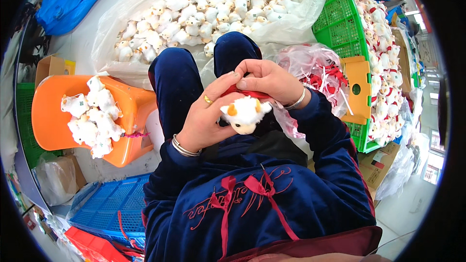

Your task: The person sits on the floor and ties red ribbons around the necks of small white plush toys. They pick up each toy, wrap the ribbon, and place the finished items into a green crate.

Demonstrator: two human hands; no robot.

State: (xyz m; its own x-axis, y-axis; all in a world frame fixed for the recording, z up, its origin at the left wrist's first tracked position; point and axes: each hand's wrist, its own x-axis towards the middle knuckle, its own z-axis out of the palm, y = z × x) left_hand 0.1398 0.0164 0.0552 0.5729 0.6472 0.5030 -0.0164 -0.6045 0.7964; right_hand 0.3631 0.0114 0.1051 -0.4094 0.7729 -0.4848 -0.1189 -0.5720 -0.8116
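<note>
Over my lap I hold a small white plush sheep [244, 112] with orange-tan horns and a cream muzzle, its face turned toward my body. My left hand [204, 119], with a gold ring, is closed around the sheep. A strip of red cloth [251, 93] lies behind its head, at the neck. The fingertips of my right hand [272, 81] are pinched together at this cloth, touching the left fingertips. The sheep's body is mostly hidden by my hands.
Ahead lies a large clear plastic sheet [109, 36] heaped with white plush sheep [208, 12]. An orange stool [48, 116] at left carries several more. To the right are a bag of red pieces [320, 73] and a green crate [340, 22] beside sheep with red neckwear [381, 68].
</note>
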